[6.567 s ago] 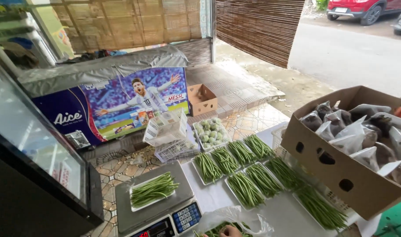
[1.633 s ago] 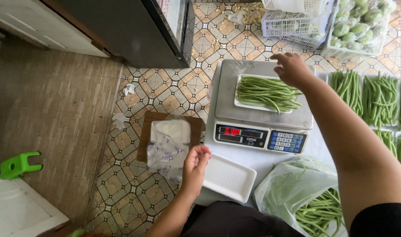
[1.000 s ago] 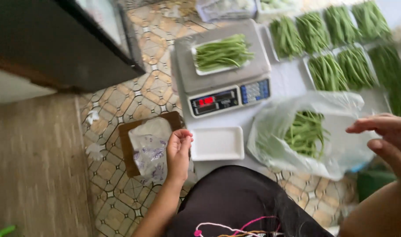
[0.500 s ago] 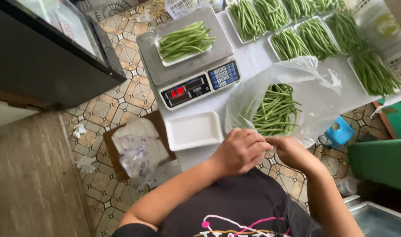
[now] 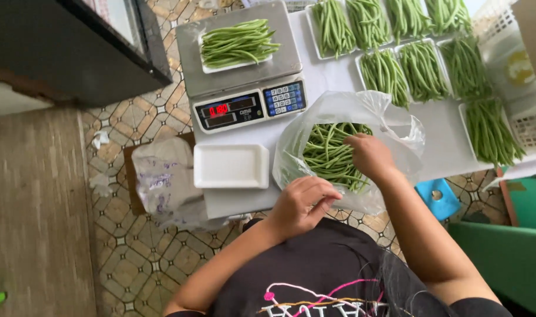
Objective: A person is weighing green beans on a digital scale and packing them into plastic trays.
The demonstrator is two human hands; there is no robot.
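Fingers (image 5: 362, 144) among beans (image 5: 329, 155), white table (image 5: 338, 73), tiled floor (image 5: 112, 147)

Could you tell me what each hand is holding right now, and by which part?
The left hand grips the clear plastic bag at its near edge. The right hand reaches inside among the green beans; whether it grips any cannot be told.

Green beans (image 5: 332, 154) showing deep green through a clear, whitish plastic bag (image 5: 344, 114), centre frame. Foam tray (image 5: 231, 166) left of it reading plain white. Scale (image 5: 239, 64) at top centre showing a silver-grey pan, red digits on a black display, blue-and-white keypad. Tabletop (image 5: 444, 141) reading white. Floor tiles (image 5: 133, 258) at lower left showing a beige and brown geometric lattice pattern. Shirt (image 5: 320, 276) at bottom showing black with pink and white print.
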